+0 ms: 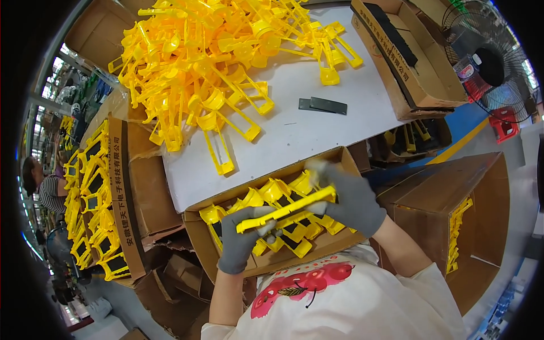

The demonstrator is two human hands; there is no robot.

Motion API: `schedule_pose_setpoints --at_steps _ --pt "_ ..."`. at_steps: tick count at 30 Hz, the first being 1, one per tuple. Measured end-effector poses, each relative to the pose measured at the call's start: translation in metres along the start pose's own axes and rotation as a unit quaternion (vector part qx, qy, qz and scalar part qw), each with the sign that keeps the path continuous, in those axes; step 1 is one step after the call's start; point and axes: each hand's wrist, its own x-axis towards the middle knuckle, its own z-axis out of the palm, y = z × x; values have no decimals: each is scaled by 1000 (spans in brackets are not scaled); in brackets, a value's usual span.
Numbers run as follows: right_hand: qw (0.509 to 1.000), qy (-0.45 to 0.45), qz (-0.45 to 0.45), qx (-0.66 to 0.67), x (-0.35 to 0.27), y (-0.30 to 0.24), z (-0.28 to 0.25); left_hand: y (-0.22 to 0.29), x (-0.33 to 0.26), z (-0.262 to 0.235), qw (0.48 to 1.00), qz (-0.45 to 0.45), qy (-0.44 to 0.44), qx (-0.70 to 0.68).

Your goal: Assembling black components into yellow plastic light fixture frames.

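While both gloved hands — left hand [242,238], right hand [348,198] — grip one yellow plastic frame [286,211] by its ends, it hangs level over the cardboard box [317,249] of like pieces, below the white surface [317,130] — apparently for stacking flat.

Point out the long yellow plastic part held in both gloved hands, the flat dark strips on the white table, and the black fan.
long yellow plastic part [286,210], head view, mid-bar.
flat dark strips [323,105], head view, top face.
black fan [488,65], head view, hub.
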Motion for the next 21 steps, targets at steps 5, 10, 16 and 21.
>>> schedule_pose_setpoints --at_steps 5,10,16,21 --pt "995 -87 49 -10 -38 6 29 -18 -9 -8 999 -43 -15 -4" --pt "994 -108 22 15 -52 3 49 -6 -13 -38 990 -116 -62 41" --pt "987 -104 114 50 -25 -5 24 18 18 -125 922 -239 -121 279" --pt "993 -7 116 20 -7 14 8 40 53 -114 836 -72 60 541"
